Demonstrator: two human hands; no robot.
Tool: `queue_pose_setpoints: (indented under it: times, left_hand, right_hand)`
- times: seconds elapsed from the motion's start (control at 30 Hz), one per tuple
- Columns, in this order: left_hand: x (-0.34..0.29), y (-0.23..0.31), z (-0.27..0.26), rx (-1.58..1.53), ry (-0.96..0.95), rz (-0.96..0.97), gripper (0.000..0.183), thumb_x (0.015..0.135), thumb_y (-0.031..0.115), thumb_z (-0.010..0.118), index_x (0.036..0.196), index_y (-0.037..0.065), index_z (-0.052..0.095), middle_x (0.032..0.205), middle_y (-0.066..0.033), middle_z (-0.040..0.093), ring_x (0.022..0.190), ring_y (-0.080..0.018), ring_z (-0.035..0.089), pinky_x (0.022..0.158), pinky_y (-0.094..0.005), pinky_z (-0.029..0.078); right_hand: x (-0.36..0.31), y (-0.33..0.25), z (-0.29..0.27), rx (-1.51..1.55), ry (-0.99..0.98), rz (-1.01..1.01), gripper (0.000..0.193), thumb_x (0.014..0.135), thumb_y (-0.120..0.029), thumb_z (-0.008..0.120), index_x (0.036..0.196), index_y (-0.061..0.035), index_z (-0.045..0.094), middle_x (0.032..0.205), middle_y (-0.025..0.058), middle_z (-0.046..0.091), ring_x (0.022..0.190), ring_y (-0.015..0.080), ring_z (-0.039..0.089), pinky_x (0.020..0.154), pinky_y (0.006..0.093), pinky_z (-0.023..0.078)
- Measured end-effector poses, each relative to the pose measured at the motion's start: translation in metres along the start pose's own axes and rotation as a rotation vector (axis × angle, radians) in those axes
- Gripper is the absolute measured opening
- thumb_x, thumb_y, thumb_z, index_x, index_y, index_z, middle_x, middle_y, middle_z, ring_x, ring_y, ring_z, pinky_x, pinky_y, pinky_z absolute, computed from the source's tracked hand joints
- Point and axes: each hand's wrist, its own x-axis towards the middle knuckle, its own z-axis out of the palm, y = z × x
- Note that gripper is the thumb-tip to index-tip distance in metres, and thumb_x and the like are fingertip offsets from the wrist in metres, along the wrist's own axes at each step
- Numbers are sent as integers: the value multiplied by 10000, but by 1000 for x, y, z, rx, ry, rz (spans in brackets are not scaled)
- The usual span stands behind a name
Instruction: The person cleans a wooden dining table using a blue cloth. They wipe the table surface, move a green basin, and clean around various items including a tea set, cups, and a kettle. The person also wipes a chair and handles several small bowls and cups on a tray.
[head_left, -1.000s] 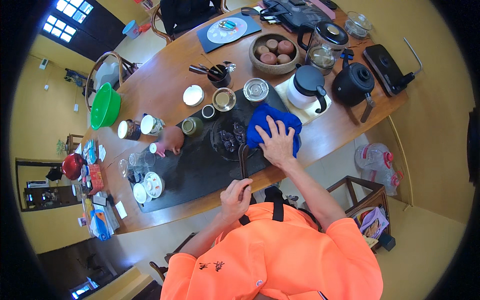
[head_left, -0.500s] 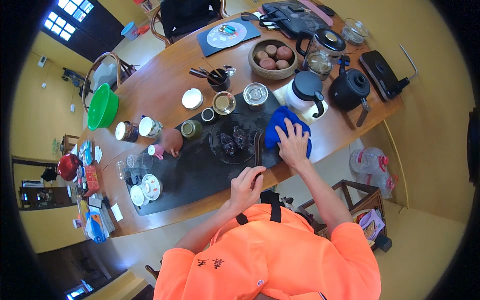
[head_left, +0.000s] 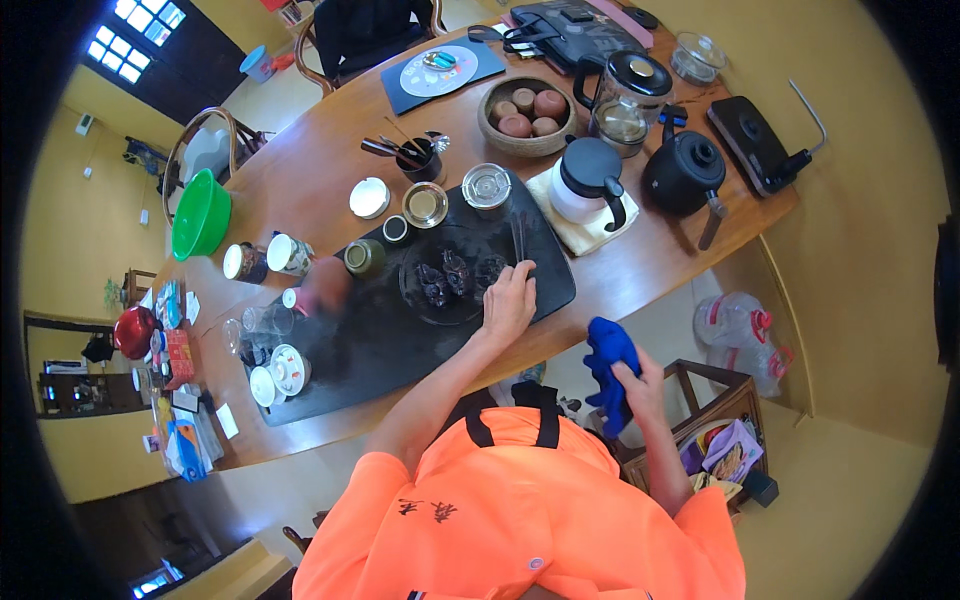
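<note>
My left hand is closed on the near end of a slim pair of dark tongs, at the right part of a black tea tray. Just left of it, several small dark lumpy figures stand on a round area of the tray; my fingers partly overlap the rightmost one. Off the table's near edge, my right hand grips a bunched blue cloth.
Right of the tray stand a white jug on a folded towel, a black kettle and a glass pot. Behind are a bowl of clay cups and a black utensil holder. White lidded bowls sit at left.
My right hand has lifted the blue cloth off the tray's right end and drawn it back past the table edge. My left hand has moved forward over the tray with the tongs.
</note>
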Motion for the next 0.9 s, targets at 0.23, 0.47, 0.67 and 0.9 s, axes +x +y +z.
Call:
queue_pose_setpoints:
  times: [0.23,0.47,0.67,0.9]
  left_hand:
    - [13,-6,23,235,-92,-99,294,874,207,660,1139,111,576,906,-179,655,765,-402,672,658,-495,545]
    - [21,14,24,219,-125,-187,344,885,309,653,1187,168,566,845,-197,675,748,-398,676,655,-508,543]
    - [-34,37,-64,42,90,-71,463,871,287,690,1291,141,559,947,-145,672,778,-334,677,629,-419,543]
    - [-122,-20,-244,422,422,-175,585,729,180,805,1262,72,590,1205,-162,601,1147,-379,552,993,-465,448]
  right_hand:
    - [-44,-29,-23,10,94,-35,389,881,-26,603,1266,31,586,1113,82,665,994,144,606,846,301,511]
    - [-52,-27,-11,91,-57,-83,371,854,-61,629,1201,70,614,1057,61,667,946,131,590,875,285,469]
    - [-40,-31,14,509,-306,42,449,786,-112,698,1185,69,599,1081,113,666,950,229,639,885,353,499]
    - [-20,-47,78,448,-612,199,531,752,-67,655,1255,79,563,1168,155,657,1058,264,645,936,376,504]
